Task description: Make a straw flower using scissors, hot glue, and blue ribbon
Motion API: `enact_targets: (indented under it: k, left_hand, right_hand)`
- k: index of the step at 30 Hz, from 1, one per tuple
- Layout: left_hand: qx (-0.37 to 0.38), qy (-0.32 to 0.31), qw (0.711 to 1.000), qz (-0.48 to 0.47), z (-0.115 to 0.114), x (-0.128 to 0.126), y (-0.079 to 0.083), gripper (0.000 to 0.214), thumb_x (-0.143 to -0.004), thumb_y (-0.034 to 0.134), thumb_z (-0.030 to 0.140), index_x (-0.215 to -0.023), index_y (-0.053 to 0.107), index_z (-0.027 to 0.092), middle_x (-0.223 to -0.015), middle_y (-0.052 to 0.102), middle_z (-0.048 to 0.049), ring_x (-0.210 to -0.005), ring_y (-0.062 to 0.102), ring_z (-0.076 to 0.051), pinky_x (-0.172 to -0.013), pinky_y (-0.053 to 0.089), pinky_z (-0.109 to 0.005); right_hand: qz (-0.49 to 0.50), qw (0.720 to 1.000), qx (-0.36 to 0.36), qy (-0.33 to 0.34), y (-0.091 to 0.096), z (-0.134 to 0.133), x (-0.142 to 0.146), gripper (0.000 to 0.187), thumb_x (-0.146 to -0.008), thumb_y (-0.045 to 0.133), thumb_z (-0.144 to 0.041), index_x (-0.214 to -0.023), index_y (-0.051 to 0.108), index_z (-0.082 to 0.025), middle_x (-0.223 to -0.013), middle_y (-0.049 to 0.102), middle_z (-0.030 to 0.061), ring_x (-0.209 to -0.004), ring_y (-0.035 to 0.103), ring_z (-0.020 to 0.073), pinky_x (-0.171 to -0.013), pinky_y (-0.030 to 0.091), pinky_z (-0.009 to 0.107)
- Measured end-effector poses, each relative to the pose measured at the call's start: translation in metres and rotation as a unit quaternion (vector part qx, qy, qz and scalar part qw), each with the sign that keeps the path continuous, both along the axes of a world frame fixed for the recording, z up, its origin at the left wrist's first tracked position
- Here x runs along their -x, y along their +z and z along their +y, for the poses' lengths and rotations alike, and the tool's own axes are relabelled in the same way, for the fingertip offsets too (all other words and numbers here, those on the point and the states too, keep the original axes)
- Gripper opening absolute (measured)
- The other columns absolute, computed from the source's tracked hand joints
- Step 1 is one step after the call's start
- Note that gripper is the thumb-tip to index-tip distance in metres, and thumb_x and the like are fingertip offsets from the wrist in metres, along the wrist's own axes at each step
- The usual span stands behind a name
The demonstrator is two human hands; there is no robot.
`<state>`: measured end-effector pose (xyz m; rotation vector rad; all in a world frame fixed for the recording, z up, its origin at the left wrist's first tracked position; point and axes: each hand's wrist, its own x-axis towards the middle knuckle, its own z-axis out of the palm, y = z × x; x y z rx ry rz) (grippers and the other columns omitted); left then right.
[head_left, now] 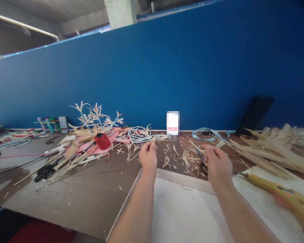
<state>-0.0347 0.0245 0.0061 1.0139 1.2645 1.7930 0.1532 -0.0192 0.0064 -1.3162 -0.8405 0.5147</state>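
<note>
My left hand (148,156) is raised over the brown table (91,192), fingers pinched on a thin pale straw piece (152,141). My right hand (217,163) is curled around small blue-handled scissors (201,159), blades pointing up and left. Pale straw scraps (184,158) lie scattered on the table between and beyond both hands. A white board (182,209) lies under my forearms.
A yellow glue gun (276,190) rests at right beside a pile of dried husks (273,148). At left are a red thread spool (102,141), straw flowers (93,118), black scissors (44,171), coiled blue cord (139,134). A blue partition wall (167,67) stands behind.
</note>
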Motion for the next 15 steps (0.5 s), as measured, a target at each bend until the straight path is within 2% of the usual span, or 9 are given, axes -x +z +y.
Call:
enact_targets:
  k: [3, 5, 15]
  left_hand:
    - [-0.004, -0.008, 1.000, -0.020, 0.0009, 0.0004, -0.0006, 0.028, -0.071, 0.058, 0.037, -0.083, 0.062, 0.013, -0.065, 0.054, 0.0013, -0.044, 0.036, -0.003, -0.041, 0.029, -0.016]
    - [-0.011, -0.019, 1.000, -0.018, 0.0020, 0.0004, -0.0029, 0.027, -0.072, 0.058, 0.036, -0.085, 0.062, 0.013, -0.068, 0.055, 0.0008, -0.044, 0.037, -0.002, -0.042, 0.029, -0.016]
    - [-0.011, -0.029, 0.999, -0.014, 0.0025, -0.0012, -0.0067, 0.030, -0.071, 0.058, 0.039, -0.086, 0.063, 0.013, -0.067, 0.055, 0.0006, -0.044, 0.037, -0.003, -0.041, 0.029, -0.017]
  right_hand:
    - [-0.165, 0.982, 0.090, 0.024, 0.0001, -0.0004, 0.0006, 0.035, -0.071, 0.056, -0.050, -0.082, 0.067, -0.019, -0.060, 0.058, 0.0007, -0.055, 0.049, 0.0148, -0.054, 0.036, 0.027]
    - [-0.239, 0.963, 0.117, 0.040, -0.0004, -0.0001, 0.0003, 0.030, -0.071, 0.055, -0.048, -0.076, 0.068, -0.021, -0.069, 0.063, 0.0019, -0.064, 0.053, 0.0172, -0.061, 0.038, 0.028]
    - [-0.369, 0.905, 0.201, 0.068, -0.0058, 0.0036, 0.0008, 0.027, -0.074, 0.048, -0.042, -0.077, 0.070, -0.027, -0.090, 0.064, 0.0018, -0.069, 0.056, 0.0164, -0.057, 0.036, 0.026]
